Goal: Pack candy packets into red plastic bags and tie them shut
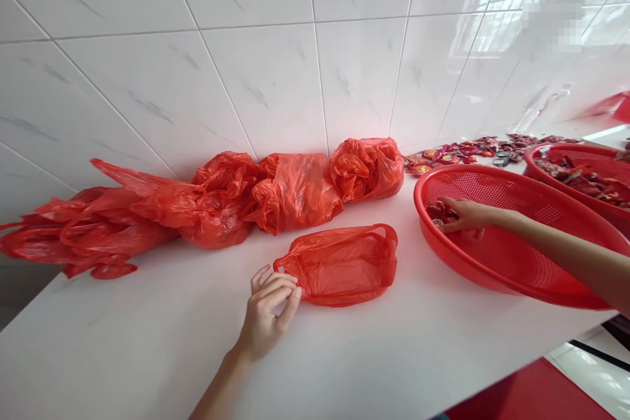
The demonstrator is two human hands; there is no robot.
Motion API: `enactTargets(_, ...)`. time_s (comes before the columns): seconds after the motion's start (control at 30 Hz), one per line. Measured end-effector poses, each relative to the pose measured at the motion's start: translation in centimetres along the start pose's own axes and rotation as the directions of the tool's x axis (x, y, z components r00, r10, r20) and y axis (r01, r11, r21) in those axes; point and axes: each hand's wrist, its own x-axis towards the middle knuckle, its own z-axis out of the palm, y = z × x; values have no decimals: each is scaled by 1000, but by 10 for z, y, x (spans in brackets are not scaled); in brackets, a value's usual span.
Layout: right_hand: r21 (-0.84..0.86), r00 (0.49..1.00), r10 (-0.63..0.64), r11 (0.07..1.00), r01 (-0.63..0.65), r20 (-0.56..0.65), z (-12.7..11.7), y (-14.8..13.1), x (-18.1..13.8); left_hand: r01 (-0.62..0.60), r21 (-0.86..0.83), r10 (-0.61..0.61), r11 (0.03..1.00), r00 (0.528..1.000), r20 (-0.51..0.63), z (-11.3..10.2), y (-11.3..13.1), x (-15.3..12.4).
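Observation:
A red plastic bag point(344, 264) lies flat on the white counter point(147, 328). My left hand point(270, 312) rests at its left end, fingers curled and pinching the bag's edge. My right hand point(465, 215) reaches into a large red perforated basket point(497, 256), its fingers closed over a few small red wrapped pieces point(438, 211) on the basket's bottom.
A row of filled and crumpled red plastic bags point(221, 200) lines the tiled wall. A second red basket point(581, 174) with red wrapped pieces stands at the far right. More red pieces point(457, 152) are scattered on the counter behind the baskets. The counter's front edge runs diagonally at lower right.

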Motion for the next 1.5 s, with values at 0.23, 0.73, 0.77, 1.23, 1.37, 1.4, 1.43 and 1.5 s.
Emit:
enactTargets(0.23, -111, 991, 133, 985, -135, -21, 11, -12, 19, 43, -16, -43, 999, 999, 22, -1, 1, 0)
enactTargets(0.73, 13, 994, 80, 997, -80, -80, 19, -16, 32, 44, -14, -43, 999, 999, 33, -2, 2, 0)
enactTargets(0.77, 21, 993, 78, 997, -77, -84, 20, -17, 32, 46, -18, -46, 999, 998, 35, -2, 2, 0)
enactTargets(1.23, 116, 994, 67, 992, -57, -83, -11, -6, 24, 33, -12, -33, 999, 999, 33, -2, 2, 0)
enactTargets(1.37, 114, 992, 103, 989, -95, -67, -12, -13, 23, 34, -14, -33, 999, 999, 32, -1, 1, 0)
enactTargets(1.4, 108, 990, 119, 988, -111, -71, -12, -14, 24, 33, -13, -33, 999, 999, 32, -1, 1, 0)
enactTargets(1.43, 105, 989, 131, 987, -123, -75, -11, -16, 25, 33, -11, -33, 999, 999, 33, -1, 1, 0)
enactTargets(1.5, 102, 986, 146, 985, -137, -79, -10, -17, 28, 36, -5, -36, 999, 999, 37, -1, 1, 0)
